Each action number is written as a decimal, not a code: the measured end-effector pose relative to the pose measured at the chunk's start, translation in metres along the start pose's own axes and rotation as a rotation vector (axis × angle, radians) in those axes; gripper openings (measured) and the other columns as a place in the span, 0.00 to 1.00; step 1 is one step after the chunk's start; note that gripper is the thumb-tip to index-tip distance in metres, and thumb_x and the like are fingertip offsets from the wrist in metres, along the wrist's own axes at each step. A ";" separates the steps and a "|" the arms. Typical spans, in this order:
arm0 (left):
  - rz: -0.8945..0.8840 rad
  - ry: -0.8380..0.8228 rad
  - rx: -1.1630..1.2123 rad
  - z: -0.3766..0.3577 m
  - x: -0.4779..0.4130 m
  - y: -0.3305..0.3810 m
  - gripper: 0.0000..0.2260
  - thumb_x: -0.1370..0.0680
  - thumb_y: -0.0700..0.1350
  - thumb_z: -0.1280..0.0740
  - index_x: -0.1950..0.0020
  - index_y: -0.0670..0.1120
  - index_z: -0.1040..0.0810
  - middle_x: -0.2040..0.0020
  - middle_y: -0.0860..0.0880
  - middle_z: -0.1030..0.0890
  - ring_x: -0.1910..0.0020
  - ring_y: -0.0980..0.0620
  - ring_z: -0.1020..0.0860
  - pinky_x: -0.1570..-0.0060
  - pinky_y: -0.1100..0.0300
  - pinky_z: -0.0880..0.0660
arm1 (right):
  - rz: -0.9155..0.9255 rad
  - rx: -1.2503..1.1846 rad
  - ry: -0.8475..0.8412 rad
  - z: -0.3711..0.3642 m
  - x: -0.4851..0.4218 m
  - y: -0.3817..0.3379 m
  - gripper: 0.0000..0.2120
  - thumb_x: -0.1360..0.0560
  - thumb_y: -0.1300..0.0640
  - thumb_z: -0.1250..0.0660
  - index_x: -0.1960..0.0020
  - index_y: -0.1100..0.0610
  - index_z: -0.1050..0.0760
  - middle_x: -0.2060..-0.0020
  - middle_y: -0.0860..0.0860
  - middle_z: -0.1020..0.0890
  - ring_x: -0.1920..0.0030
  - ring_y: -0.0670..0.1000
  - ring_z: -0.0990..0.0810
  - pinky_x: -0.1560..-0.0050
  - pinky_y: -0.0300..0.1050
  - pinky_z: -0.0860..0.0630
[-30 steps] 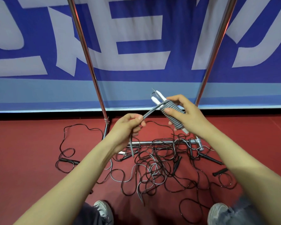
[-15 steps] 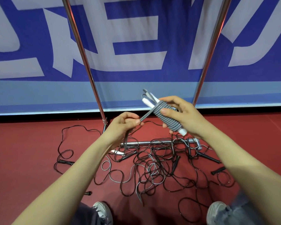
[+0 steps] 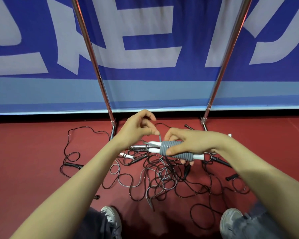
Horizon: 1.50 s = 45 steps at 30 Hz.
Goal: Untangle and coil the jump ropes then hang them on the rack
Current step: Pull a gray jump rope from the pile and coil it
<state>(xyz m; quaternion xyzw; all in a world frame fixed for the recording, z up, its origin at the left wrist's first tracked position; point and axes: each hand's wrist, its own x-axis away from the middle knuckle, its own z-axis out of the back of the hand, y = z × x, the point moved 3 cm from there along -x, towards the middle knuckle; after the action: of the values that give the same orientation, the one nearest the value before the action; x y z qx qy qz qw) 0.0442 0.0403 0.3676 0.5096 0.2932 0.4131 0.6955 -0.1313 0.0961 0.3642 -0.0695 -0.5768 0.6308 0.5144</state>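
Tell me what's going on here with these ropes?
A person's right hand grips a grey rope wound tightly round its white handles, while the left hand pinches that rope's loose end just above the bundle. The remaining tangle of ropes lies on the red floor at the foot of the rack. The rack's top is out of view, so nothing hung can be confirmed.

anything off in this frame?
Just the tangle: black and grey ropes lie in one knotted heap on the floor at the rack foot. The grey rope in the right hand is wound tidily; the left hand pinches its tail. No damage visible.
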 end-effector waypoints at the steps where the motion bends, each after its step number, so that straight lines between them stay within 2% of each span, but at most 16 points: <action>1: -0.006 0.007 -0.021 -0.003 0.000 0.002 0.15 0.30 0.32 0.26 0.51 0.45 0.28 0.66 0.49 0.17 0.63 0.46 0.24 0.59 0.58 0.27 | -0.032 0.122 0.052 0.001 -0.003 0.002 0.26 0.25 0.53 0.30 0.32 0.54 0.39 0.46 0.54 0.26 0.57 0.57 0.20 0.58 0.53 0.20; 3: -0.041 0.059 -0.040 -0.010 0.002 0.008 0.13 0.29 0.33 0.26 0.51 0.45 0.27 0.64 0.47 0.16 0.64 0.48 0.21 0.59 0.58 0.24 | -0.017 0.333 0.180 0.007 -0.006 0.000 0.31 0.24 0.49 0.31 0.27 0.46 0.43 0.49 0.48 0.26 0.50 0.57 0.20 0.45 0.54 0.22; 4: -0.072 0.100 -0.067 -0.012 0.002 0.012 0.12 0.28 0.34 0.27 0.52 0.46 0.27 0.63 0.48 0.16 0.64 0.51 0.20 0.58 0.60 0.23 | 0.020 0.392 0.256 0.012 -0.007 -0.002 0.30 0.24 0.49 0.32 0.27 0.45 0.41 0.49 0.48 0.24 0.50 0.56 0.19 0.45 0.52 0.23; 7: -0.154 0.189 -0.100 -0.015 0.007 0.019 0.10 0.25 0.35 0.29 0.51 0.46 0.27 0.59 0.51 0.16 0.64 0.59 0.20 0.58 0.68 0.26 | 0.143 0.355 0.509 0.023 -0.003 -0.008 0.22 0.24 0.50 0.33 0.31 0.44 0.33 0.46 0.50 0.21 0.54 0.54 0.18 0.52 0.51 0.21; 11: -0.076 0.342 0.144 -0.012 0.007 0.016 0.11 0.28 0.34 0.27 0.55 0.46 0.26 0.61 0.50 0.16 0.66 0.60 0.21 0.65 0.69 0.27 | 0.294 -0.012 0.681 0.023 0.004 -0.013 0.19 0.23 0.56 0.33 0.33 0.44 0.29 0.53 0.47 0.20 0.64 0.55 0.17 0.70 0.42 0.21; 15: -0.048 0.430 0.294 -0.011 0.009 0.012 0.10 0.30 0.34 0.26 0.56 0.44 0.24 0.64 0.50 0.16 0.63 0.55 0.18 0.58 0.61 0.21 | 0.397 -0.241 0.639 0.015 0.004 -0.019 0.20 0.22 0.58 0.33 0.34 0.44 0.29 0.53 0.47 0.20 0.65 0.56 0.17 0.69 0.48 0.19; 22: -0.105 0.471 0.334 -0.014 0.013 0.012 0.04 0.28 0.36 0.27 0.56 0.44 0.17 0.59 0.49 0.15 0.58 0.54 0.18 0.54 0.61 0.22 | 0.486 -0.393 0.585 0.010 -0.001 -0.021 0.18 0.22 0.59 0.34 0.37 0.40 0.28 0.46 0.56 0.23 0.66 0.56 0.17 0.72 0.46 0.21; 26: -0.099 0.401 0.230 -0.012 0.013 0.017 0.03 0.25 0.40 0.29 0.54 0.43 0.22 0.60 0.47 0.17 0.60 0.50 0.21 0.55 0.66 0.27 | 0.486 -0.367 0.581 0.014 -0.001 -0.022 0.18 0.22 0.59 0.34 0.38 0.39 0.28 0.47 0.54 0.23 0.65 0.56 0.18 0.73 0.46 0.22; 28: -0.080 0.335 0.130 -0.009 0.012 0.021 0.05 0.23 0.42 0.30 0.54 0.45 0.26 0.60 0.41 0.19 0.63 0.45 0.24 0.58 0.64 0.28 | 0.464 -0.341 0.585 0.016 0.001 -0.022 0.18 0.22 0.59 0.34 0.38 0.40 0.28 0.48 0.52 0.22 0.65 0.55 0.18 0.73 0.44 0.22; 29: -0.061 0.297 0.114 -0.008 0.012 0.023 0.05 0.23 0.41 0.31 0.53 0.44 0.27 0.61 0.38 0.20 0.65 0.46 0.24 0.61 0.65 0.28 | 0.452 -0.311 0.592 0.017 0.002 -0.021 0.18 0.22 0.59 0.34 0.39 0.40 0.28 0.49 0.52 0.22 0.65 0.55 0.19 0.72 0.44 0.22; 32: 0.051 0.163 0.237 -0.001 0.012 0.024 0.09 0.24 0.35 0.31 0.49 0.42 0.30 0.61 0.41 0.22 0.70 0.52 0.22 0.73 0.66 0.27 | 0.410 -0.217 0.591 0.019 0.001 -0.016 0.18 0.23 0.58 0.33 0.39 0.39 0.28 0.48 0.52 0.21 0.65 0.55 0.18 0.67 0.54 0.19; 34: 0.132 0.067 0.305 0.002 0.013 0.022 0.10 0.23 0.34 0.33 0.46 0.42 0.31 0.56 0.41 0.19 0.66 0.50 0.18 0.69 0.60 0.21 | 0.377 -0.170 0.579 0.020 0.000 -0.013 0.18 0.23 0.57 0.32 0.36 0.41 0.27 0.47 0.51 0.20 0.64 0.53 0.18 0.62 0.59 0.18; 36: 0.189 0.019 0.301 0.005 0.014 0.019 0.09 0.22 0.34 0.35 0.44 0.42 0.32 0.55 0.42 0.17 0.67 0.49 0.19 0.66 0.56 0.21 | 0.363 -0.080 0.597 0.020 0.001 -0.012 0.19 0.23 0.55 0.32 0.35 0.42 0.27 0.48 0.49 0.19 0.64 0.48 0.18 0.59 0.55 0.18; 38: 0.199 0.038 0.261 0.008 0.014 0.017 0.08 0.20 0.35 0.37 0.42 0.41 0.31 0.57 0.45 0.17 0.71 0.52 0.25 0.70 0.59 0.27 | 0.360 0.094 0.648 0.019 0.001 -0.011 0.19 0.23 0.54 0.32 0.34 0.42 0.28 0.47 0.45 0.20 0.59 0.41 0.20 0.53 0.44 0.21; 41: 0.203 0.114 0.247 0.008 0.011 0.017 0.08 0.18 0.43 0.39 0.42 0.41 0.28 0.60 0.48 0.18 0.72 0.55 0.35 0.74 0.66 0.36 | 0.344 0.233 0.713 0.020 0.001 -0.010 0.20 0.23 0.53 0.33 0.33 0.41 0.29 0.43 0.45 0.22 0.50 0.43 0.22 0.49 0.35 0.27; 45: 0.241 0.109 0.338 0.000 0.011 0.010 0.03 0.20 0.43 0.36 0.51 0.44 0.24 0.57 0.42 0.22 0.71 0.55 0.36 0.69 0.61 0.41 | 0.380 0.008 0.712 0.020 0.000 -0.013 0.19 0.23 0.55 0.33 0.35 0.41 0.28 0.50 0.48 0.21 0.64 0.49 0.18 0.67 0.40 0.22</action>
<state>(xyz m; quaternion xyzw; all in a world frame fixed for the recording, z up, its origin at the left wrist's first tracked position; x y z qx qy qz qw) 0.0471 0.0507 0.3771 0.6272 0.3324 0.4653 0.5288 -0.1374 0.0805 0.3807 -0.3870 -0.3370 0.6533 0.5567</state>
